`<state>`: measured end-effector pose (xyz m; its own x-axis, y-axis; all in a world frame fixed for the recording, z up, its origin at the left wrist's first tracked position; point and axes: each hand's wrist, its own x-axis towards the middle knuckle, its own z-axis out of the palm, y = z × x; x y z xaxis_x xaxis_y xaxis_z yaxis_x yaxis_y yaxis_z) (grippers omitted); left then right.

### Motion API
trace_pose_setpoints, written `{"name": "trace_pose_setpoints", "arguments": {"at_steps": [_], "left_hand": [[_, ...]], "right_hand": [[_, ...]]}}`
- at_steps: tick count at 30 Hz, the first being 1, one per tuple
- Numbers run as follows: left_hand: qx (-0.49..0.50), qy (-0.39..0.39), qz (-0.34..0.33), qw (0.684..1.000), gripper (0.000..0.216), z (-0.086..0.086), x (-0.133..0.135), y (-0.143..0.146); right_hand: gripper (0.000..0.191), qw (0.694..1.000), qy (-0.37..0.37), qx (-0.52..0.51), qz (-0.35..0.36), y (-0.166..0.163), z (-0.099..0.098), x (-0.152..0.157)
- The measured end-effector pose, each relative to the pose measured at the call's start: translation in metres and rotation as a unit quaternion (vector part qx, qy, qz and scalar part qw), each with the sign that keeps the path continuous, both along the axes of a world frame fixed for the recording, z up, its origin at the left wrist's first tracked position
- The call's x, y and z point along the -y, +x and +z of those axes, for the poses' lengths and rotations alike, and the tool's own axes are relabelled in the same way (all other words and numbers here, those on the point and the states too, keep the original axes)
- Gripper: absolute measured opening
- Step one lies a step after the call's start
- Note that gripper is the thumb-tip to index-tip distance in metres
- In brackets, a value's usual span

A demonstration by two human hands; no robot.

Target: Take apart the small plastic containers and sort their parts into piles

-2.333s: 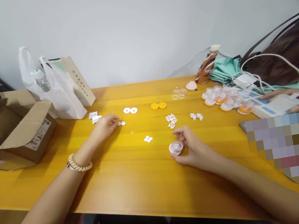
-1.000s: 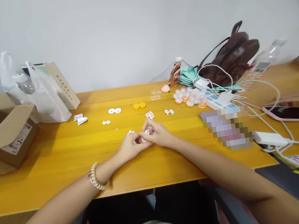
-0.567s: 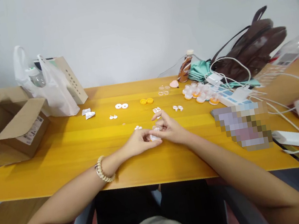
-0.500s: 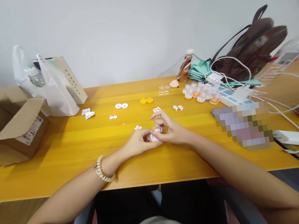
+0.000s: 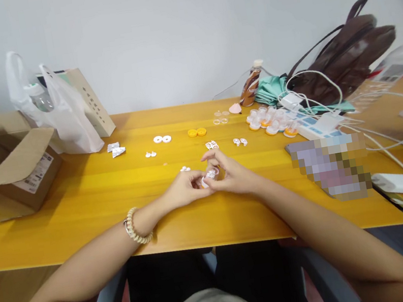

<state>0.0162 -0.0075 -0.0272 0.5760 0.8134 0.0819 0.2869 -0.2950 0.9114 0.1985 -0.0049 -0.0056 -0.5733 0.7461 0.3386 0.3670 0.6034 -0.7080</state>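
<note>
My left hand point(image 5: 183, 191) and my right hand point(image 5: 231, 174) meet over the front middle of the table. Between them they hold a small round plastic piece point(image 5: 211, 173) with a clear rim, white inside and a touch of orange below. My left thumb and fingers close on its left side; my right thumb and curled fingers pinch its right side, with the index finger arched above. Fingers hide much of it. Just beyond my left hand lie small white discs point(image 5: 185, 168). White perforated pieces point(image 5: 212, 145) sit past my right hand.
Pairs of white rings point(image 5: 162, 139), yellow-orange discs point(image 5: 197, 132) and clear rings point(image 5: 220, 121) lie further back. Several clear-and-orange round pieces point(image 5: 271, 121) cluster by a power strip point(image 5: 312, 130) and cables. A cardboard box point(image 5: 8, 173) stands left, a pixelated flat object point(image 5: 330, 168) right.
The clear rim on the held piece now shows tilted more to the right. My hands stay in nearly the same place. At the far right, the pink-edged phone has been raised and turned.
</note>
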Motion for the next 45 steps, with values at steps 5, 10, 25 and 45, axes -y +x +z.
{"name": "trace_pose_setpoints", "arguments": {"at_steps": [5,10,25,45], "left_hand": [[0.019,-0.005,-0.018,1.0,0.02,0.003,0.0002,-0.0003],[0.012,0.005,-0.018,1.0,0.021,0.0031,-0.0013,-0.0009],[-0.045,0.026,-0.005,0.999,0.025,0.0021,-0.0006,-0.0021],[-0.042,0.034,-0.017,0.998,0.023,0.0011,-0.0018,-0.0021]], "right_hand": [[0.048,1.0,0.013,0.002,-0.001,0.0019,0.0001,-0.0018],[0.032,1.0,-0.002,0.002,0.004,0.0019,0.0,-0.0021],[0.024,0.997,0.012,0.071,-0.035,0.0004,0.0062,0.0012],[0.032,0.994,-0.008,0.096,-0.048,-0.0009,0.0074,0.0022]]}}
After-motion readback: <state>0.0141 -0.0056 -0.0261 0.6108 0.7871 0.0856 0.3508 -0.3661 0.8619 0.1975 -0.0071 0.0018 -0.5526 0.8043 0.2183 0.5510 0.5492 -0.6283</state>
